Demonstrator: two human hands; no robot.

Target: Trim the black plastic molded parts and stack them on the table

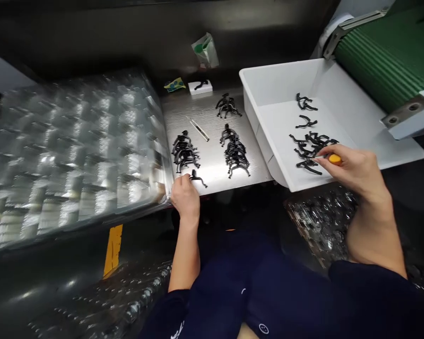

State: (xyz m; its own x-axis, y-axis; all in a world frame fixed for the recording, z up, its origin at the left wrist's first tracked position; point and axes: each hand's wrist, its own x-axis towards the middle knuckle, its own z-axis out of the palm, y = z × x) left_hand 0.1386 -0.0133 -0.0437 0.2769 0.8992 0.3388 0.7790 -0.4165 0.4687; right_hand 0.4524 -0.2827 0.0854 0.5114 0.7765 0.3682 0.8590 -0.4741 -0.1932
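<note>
My left hand rests at the front edge of the metal table, fingers pinched on a small black plastic clip. Just beyond it lies a pile of black clips. My right hand reaches into the white bin, fingers closed around a tool with an orange handle, right beside a cluster of black clips on the bin floor.
A stack of clear blister trays fills the left side. More clip piles and tweezers lie on the table. A green conveyor feeds the bin. Clear trays sit under my right arm.
</note>
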